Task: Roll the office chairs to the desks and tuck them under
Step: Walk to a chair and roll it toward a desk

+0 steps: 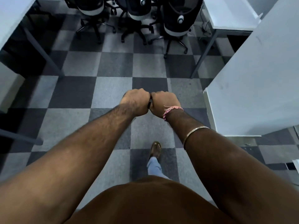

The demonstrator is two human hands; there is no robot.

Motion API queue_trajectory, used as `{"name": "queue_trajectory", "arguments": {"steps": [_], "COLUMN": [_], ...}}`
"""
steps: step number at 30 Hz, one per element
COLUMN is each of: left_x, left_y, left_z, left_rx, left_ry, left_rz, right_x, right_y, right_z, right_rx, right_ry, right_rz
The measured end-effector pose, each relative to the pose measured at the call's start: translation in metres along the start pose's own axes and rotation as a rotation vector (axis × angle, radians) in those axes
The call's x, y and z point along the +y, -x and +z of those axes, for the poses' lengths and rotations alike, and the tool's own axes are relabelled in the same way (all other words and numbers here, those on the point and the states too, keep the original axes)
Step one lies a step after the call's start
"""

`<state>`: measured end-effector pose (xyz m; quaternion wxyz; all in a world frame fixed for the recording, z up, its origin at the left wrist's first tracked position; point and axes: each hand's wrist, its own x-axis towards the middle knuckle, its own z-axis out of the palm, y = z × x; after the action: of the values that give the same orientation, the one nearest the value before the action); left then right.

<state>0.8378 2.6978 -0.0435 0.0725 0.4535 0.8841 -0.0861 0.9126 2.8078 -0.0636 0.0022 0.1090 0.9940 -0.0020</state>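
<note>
Three black office chairs with white trim stand in a row at the far end of the aisle: one on the left [90, 7], one in the middle [139, 10], one on the right [179, 20]. Their wheeled bases rest on the checkered carpet. My left hand [135, 102] and my right hand [163, 102] are stretched out in front of me, both curled into fists, knuckles touching each other. Neither hand holds anything. Both are well short of the chairs, over open floor.
White desks line both sides: a left desk [14, 18] with grey legs, a right desk [229, 15] at the back, and a nearer white desk [258, 78] on the right. Cables hang by the far right desk. My foot [155, 149] steps on the grey checkered carpet.
</note>
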Motion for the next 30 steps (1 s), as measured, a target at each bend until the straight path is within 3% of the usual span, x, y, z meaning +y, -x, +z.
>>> {"name": "queue_trajectory", "arguments": {"steps": [19,30], "left_x": [-0.112,-0.185], "left_y": [-0.437,-0.701], "left_z": [-0.094,-0.128], "left_rx": [0.019,0.051], "left_ry": [0.039,0.075], "left_rz": [0.026,0.249], "right_x": [0.221,0.338], "right_y": [-0.397,-0.628], "right_z": [-0.01,0.01], "right_rx": [0.068,0.038], "right_ry": [-0.045,-0.024], "right_rz": [0.024,0.201]}}
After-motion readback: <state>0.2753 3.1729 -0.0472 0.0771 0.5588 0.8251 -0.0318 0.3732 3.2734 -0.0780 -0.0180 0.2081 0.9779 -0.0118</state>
